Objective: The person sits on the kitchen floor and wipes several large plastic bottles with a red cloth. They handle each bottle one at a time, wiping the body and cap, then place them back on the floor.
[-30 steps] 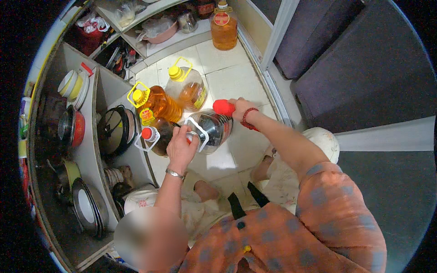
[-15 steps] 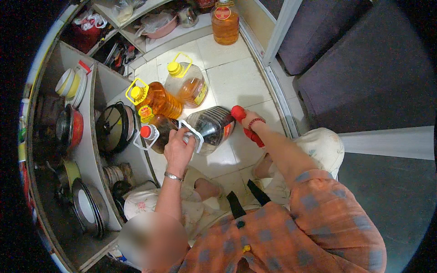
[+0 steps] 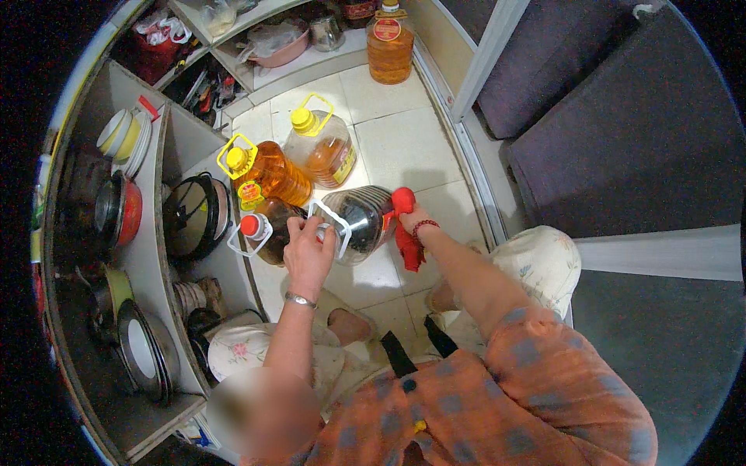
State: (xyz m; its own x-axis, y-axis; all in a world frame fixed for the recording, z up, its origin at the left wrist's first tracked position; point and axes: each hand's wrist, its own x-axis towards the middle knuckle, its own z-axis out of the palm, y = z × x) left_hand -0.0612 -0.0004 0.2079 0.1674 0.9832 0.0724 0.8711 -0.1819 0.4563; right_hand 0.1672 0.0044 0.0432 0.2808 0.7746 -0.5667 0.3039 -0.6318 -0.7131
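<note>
A large clear bottle with dark liquid (image 3: pixel 364 221) and a white carry handle stands tilted on the tiled floor in front of me. My left hand (image 3: pixel 309 255) is closed around its neck at the cap. Against its right side my right hand (image 3: pixel 414 223) presses a bunched red cloth (image 3: pixel 403 202), part of which hangs below my fingers. Just left of my left hand is another bottle with dark liquid (image 3: pixel 276 233), a red cap and a white handle. Beyond it are a full oil bottle (image 3: pixel 276 172) and a partly filled one (image 3: pixel 325 155), both with yellow caps and handles.
Open shelves on the left hold stacked bowls (image 3: pixel 128 140), a red pot (image 3: pixel 130 211), pans (image 3: pixel 144 349) and a lidded black pan (image 3: pixel 190 217). Another oil bottle (image 3: pixel 390 54) stands at the far end beside a sliding-door track (image 3: pixel 466 147). Dark cushioned furniture (image 3: pixel 629 132) lies right.
My right hand and the red cloth have shifted slightly down along the bottle's side, and more cloth hangs loose. My left hand keeps its hold on the neck.
</note>
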